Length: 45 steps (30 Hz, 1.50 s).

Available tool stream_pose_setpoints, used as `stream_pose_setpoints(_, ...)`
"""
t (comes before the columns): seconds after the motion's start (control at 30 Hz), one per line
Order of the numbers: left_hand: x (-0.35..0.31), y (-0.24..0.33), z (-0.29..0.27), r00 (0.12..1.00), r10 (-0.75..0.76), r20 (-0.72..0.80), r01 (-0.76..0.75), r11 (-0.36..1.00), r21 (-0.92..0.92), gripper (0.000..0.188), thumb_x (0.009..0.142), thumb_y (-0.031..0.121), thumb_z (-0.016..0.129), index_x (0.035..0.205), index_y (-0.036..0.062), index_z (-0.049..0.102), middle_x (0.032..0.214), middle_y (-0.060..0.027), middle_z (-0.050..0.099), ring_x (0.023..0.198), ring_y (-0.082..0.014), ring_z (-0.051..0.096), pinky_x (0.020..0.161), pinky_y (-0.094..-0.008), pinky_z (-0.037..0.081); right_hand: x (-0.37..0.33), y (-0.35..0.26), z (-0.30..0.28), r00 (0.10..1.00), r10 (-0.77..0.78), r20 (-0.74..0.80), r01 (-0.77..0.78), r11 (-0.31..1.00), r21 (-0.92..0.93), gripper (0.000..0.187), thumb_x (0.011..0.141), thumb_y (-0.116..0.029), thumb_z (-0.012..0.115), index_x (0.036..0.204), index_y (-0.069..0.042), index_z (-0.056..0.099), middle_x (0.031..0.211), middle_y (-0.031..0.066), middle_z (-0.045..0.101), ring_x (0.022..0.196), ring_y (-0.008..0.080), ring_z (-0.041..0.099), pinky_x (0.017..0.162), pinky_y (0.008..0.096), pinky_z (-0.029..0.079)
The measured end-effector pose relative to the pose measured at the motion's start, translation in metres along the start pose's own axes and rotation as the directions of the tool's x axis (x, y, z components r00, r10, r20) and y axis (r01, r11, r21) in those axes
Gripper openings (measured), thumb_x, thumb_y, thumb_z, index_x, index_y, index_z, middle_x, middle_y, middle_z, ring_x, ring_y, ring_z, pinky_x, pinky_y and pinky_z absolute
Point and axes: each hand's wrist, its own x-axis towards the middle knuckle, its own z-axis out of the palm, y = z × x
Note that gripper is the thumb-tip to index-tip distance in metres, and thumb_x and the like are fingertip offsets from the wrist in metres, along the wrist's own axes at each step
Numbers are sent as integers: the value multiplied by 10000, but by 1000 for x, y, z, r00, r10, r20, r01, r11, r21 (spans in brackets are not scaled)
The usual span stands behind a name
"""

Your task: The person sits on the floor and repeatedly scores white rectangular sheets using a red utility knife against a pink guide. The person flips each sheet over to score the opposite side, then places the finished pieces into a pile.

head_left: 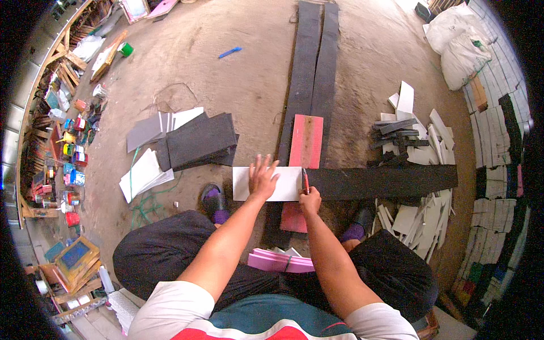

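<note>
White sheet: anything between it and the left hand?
Nothing visible: the left hand lies spread on top of the white sheet. The right hand holds a slim red tool at the sheet's right end, clear of the left hand.

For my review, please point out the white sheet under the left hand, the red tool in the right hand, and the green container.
White sheet (289,185): head view, bare surface toward its right end.
Red tool (306,182): head view, exposed red part.
Green container (126,50): head view, middle of its body.
</note>
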Motion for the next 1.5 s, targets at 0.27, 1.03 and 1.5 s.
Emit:
stream_pose_setpoints(0.27, 48, 25, -1, 834, -4, 552, 10, 1000, -8, 555, 910, 438, 700, 1433, 309, 566, 1318, -53, 599, 1289, -284, 521, 1145, -502, 341, -8, -19, -8, 998, 56, 12, -56, 998, -21, 261, 807, -263, 751, 907, -31, 690, 911, 217, 727, 922, 401, 709, 816, 484, 531)
stream_pose_setpoints(1.03, 51, 28, 5, 812, -107, 573, 107, 994, 34, 525, 876, 451, 743, 1379, 366, 618, 1347, -63, 553, 1332, -255, 475, 1122, -473, 351, -39, -57, -57, 925, -316, 211, 363, 899, -243, 634, 963, -117, 495, 1556, -248, 313, 943, 282, 706, 824, 478, 696, 724, 597, 538)
stream_pose_setpoints(1.5, 51, 21, 8, 819, -73, 569, 58, 997, 43, 541, 860, 439, 763, 1377, 371, 619, 1310, -80, 575, 1316, -280, 493, 1111, -479, 361, -38, -65, -50, 925, -301, 232, 358, 896, -262, 676, 939, -84, 487, 1569, -244, 301, 925, 286, 707, 841, 472, 703, 732, 590, 552)
